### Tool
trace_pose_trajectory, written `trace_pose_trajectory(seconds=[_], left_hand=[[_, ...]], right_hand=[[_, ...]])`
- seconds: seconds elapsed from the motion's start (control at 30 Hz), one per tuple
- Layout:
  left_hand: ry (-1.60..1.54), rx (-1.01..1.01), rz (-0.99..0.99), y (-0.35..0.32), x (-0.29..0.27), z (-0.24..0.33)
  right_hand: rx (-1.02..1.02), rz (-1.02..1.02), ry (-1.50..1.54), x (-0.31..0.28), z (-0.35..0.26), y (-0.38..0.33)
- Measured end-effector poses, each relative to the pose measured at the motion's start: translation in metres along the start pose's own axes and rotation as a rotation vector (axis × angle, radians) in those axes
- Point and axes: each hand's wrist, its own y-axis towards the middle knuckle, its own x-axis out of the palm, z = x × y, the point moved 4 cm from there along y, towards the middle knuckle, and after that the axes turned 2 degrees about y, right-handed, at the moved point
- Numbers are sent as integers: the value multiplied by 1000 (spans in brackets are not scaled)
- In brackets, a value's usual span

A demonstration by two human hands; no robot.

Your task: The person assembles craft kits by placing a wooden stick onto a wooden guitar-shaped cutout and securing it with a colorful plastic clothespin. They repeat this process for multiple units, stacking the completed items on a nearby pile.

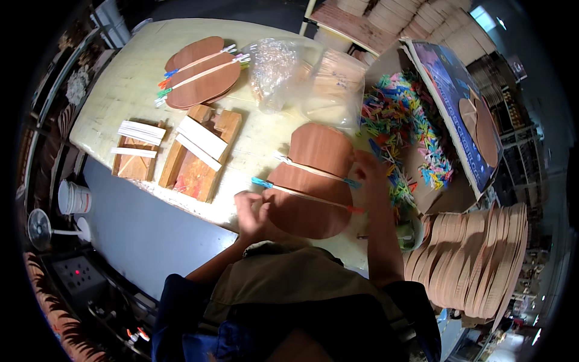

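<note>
Wooden panel (307, 182), two-lobed, crossed by two clipped strips, lying between both hands.
Just beside its near left edge, left hand (250, 212), thumb and fingers apart, seemingly gripping nothing; across its near lobe, lower strip (309, 197), with blue clip (260, 182) at left end and red clip (356, 210) at right. At its right edge, right hand (369, 169), near the upper strip (313, 169); cannot tell whether pinching. Probably at the clipping stage, with all four strip ends apparently fastened; calling next for light handling, to avoid dislodging clips. Right of it, box (445, 99) of coloured clips (389, 96); left of it, wooden frame (170, 161) bearing white strips (204, 137); far left of it, similarly banded panels (205, 87).
</note>
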Motion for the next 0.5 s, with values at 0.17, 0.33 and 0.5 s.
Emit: trace_pose_trajectory(seconds=[0.17, 0.33, 0.5], left_hand=[[-635, -651, -749, -22, 23, -52], [-924, -786, -450, 9, -20, -17], [-811, -416, 50, 165, -90, -35]], right_hand=[[-49, 264, 37, -53, 12, -57], [-157, 265, 327, -85, 12, -114], [-100, 284, 542, -98, 18, -143]])
